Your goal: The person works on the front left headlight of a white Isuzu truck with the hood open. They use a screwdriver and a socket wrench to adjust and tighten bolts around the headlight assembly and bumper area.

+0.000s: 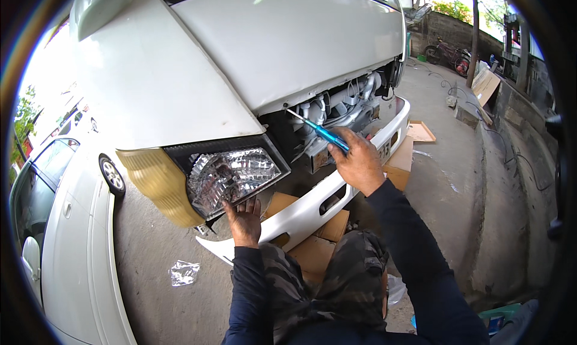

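Note:
A blue-handled screwdriver [324, 134] is held in my right hand [360, 161], fingers wrapped round the handle. Its thin metal shaft slants up and left, with the tip by the lower edge of the white front panel [294, 38]. Clear, faceted headlight [231, 174] sits in a dark housing at the vehicle's left front corner. Below it, my left hand [245, 225] is raised with fingers stretched and apart, touching the lamp's lower edge. Beside the lamp is a yellowed corner lens [159, 183].
A white bumper [300, 225] lies low before me, over cardboard [315, 252]. White engine-bay parts [348, 104] show beneath the panel. A white car [84, 225] stands at left, near a clear plastic bag [184, 273]. Concrete steps [499, 195] and a cable line the right side.

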### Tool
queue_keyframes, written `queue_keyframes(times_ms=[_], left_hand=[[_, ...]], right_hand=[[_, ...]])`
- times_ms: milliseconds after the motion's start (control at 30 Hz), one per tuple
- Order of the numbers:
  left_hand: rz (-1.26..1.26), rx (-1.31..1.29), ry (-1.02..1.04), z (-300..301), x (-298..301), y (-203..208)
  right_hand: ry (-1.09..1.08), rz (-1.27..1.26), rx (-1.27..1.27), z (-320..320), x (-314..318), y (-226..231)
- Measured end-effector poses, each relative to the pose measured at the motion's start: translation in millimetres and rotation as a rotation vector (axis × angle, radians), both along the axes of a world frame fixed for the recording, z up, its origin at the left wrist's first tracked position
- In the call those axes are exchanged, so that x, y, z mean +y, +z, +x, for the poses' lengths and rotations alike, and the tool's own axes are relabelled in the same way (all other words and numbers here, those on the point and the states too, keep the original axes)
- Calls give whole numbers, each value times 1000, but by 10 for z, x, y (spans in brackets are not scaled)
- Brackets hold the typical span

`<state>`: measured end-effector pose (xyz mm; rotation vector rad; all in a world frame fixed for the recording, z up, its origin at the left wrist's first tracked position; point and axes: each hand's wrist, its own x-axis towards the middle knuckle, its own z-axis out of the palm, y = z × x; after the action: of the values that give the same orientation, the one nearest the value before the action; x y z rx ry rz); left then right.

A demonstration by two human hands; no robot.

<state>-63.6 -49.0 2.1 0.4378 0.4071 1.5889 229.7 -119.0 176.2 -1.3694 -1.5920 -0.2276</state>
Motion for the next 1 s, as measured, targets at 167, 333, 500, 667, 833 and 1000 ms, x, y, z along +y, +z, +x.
queue_keyframes(times_ms=[167, 333, 500, 667, 833, 1000], left_hand=[[17, 34, -3, -3, -27, 16], [9, 20, 4, 8, -33, 24], [31, 32, 14, 6, -31, 5], [32, 14, 10, -9, -13, -33], [13, -12, 9, -11, -9, -50], [38, -9, 14, 2, -36, -39]], right_hand=[[-46, -67, -21, 19, 33, 41], [-48, -36, -63, 78, 76, 53], [-80, -54, -143, 85, 29, 160], [-124, 10, -401, 103, -4, 291], [-120, 17, -489, 112, 75, 434], [388, -748, 897, 322, 189, 730]])
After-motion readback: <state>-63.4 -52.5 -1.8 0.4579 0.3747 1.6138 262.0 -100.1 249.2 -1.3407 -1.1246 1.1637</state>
